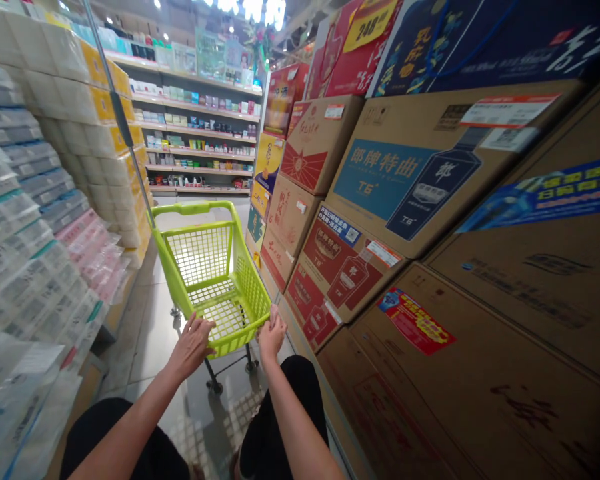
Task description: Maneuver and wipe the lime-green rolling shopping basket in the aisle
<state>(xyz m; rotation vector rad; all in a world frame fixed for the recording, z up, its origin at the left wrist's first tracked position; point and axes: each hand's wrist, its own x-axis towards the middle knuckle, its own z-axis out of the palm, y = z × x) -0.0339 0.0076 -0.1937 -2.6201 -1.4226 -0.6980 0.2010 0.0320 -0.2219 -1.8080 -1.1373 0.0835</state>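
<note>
A small lime-green shopping cart (215, 230) with a mesh basket stands just in front of me in the aisle. No goods show inside its basket. My left hand (193, 340) lies on the near left corner of its rim, fingers bent over the edge. At the near right corner, my right hand (271, 333) is closed around the rim, close to the stacked cartons. A long grey pole (120, 117) rises from the cart's far left corner. Both hands sit low, between my knees.
Printed cartons (395, 173) are stacked high along the right side. Wrapped paper packs (40, 247) and yellow-and-white bales (95, 100) line the left. Shelves of small goods (200, 123) cross the far end. Pale floor tiles (135, 347) run along the narrow aisle.
</note>
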